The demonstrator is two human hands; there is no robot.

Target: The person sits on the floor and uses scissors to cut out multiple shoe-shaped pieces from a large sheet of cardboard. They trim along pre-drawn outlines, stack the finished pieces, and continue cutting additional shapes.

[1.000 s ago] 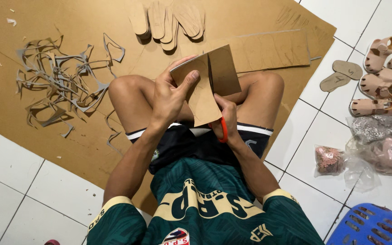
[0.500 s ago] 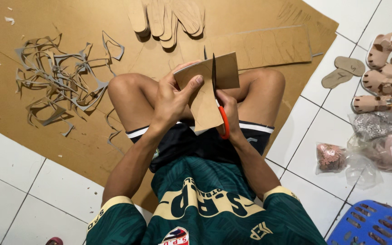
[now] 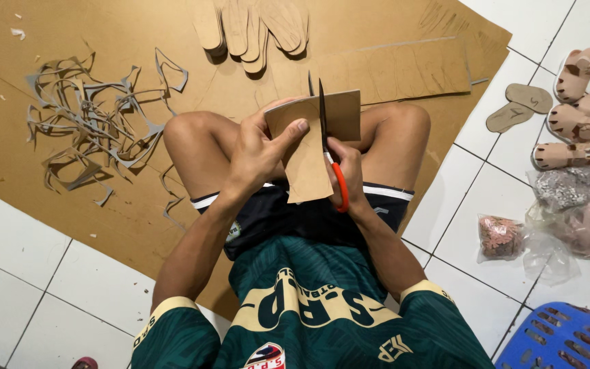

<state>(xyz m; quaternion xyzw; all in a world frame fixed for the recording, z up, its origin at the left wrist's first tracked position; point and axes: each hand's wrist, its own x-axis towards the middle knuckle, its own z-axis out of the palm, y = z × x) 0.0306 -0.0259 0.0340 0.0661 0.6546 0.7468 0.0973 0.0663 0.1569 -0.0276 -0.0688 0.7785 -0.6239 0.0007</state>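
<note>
A person sat cross-legged on a cardboard sheet [image 3: 90, 225] spread over a white tiled floor [image 3: 22, 273], cutting a brown card [image 3: 308, 160] with scissors [image 3: 329, 157]. The left hand [image 3: 257, 154] was clamped on the card, thumb pressed flat on its near face and fingers wrapped behind, holding it up over the lap between the knees. The right hand [image 3: 346, 171] was closed through the orange scissor handles just right of the card, and the dark blades stood nearly upright with their tips apart above the card's top edge, one blade lying across the card's face. The two hands sat close together, all but touching at the card.

To the left, a tangle of grey offcuts [image 3: 90, 130] lay on the cardboard. Beyond the knees, a fanned stack of cut sole shapes [image 3: 250, 31] rested near the sheet's far edge, beside a long strip [image 3: 404, 68] marked with traced outlines. On the tiles to the right lay two loose insoles [image 3: 517, 106], a cluster of small tan sandals [image 3: 582, 116], clear plastic bags [image 3: 568, 212] of small parts, and the corner of a blue basket [image 3: 568, 338].
</note>
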